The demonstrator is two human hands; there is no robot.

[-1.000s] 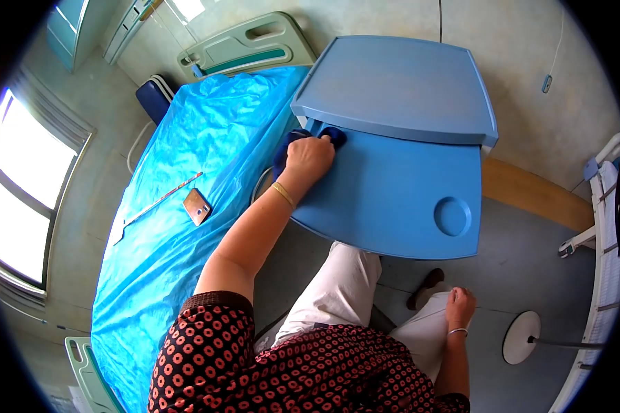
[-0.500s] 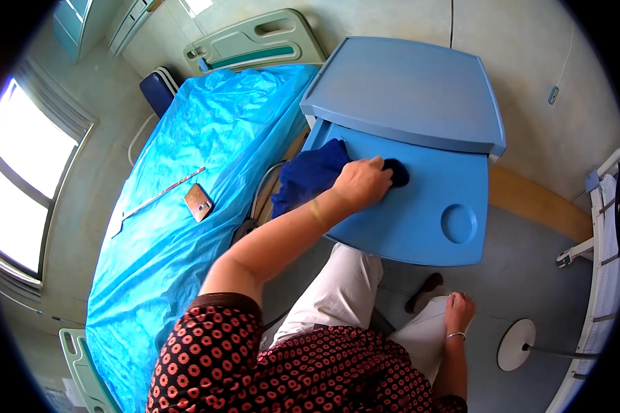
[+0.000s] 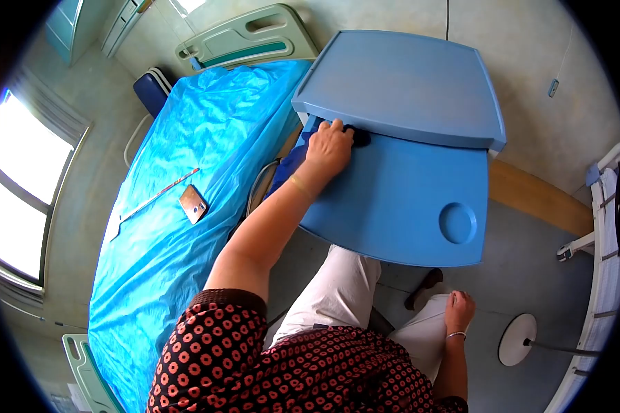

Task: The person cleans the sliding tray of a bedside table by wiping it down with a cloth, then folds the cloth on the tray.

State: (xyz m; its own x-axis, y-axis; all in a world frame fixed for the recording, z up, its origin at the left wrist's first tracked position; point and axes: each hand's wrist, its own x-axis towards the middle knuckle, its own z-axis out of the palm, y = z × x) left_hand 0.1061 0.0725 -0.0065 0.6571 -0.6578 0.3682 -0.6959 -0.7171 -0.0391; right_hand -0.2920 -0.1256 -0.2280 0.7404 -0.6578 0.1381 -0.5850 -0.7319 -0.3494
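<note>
My left hand point(image 3: 329, 148) is closed on a dark blue cloth point(image 3: 291, 167), pressing it on the blue pull-out tray point(image 3: 393, 199) of a bedside cabinet. It is at the tray's back left corner, close to the front edge of the cabinet top point(image 3: 403, 86). One part of the cloth hangs toward the bed side, and a darker bunched end shows right of my fingers. My right hand point(image 3: 459, 310) rests on my right knee with its fingers curled and nothing visible in them.
Left of the cabinet stands a bed covered with a shiny blue sheet point(image 3: 213, 124). A phone point(image 3: 193, 204) and a thin stick point(image 3: 158, 194) lie on it. A white round base with a pole point(image 3: 517, 340) stands on the floor at right, near another bed's white frame point(image 3: 596, 275).
My left hand has moved up and left over the tray with the cloth, from the tray's middle to its back left corner. My right hand has stayed on the knee.
</note>
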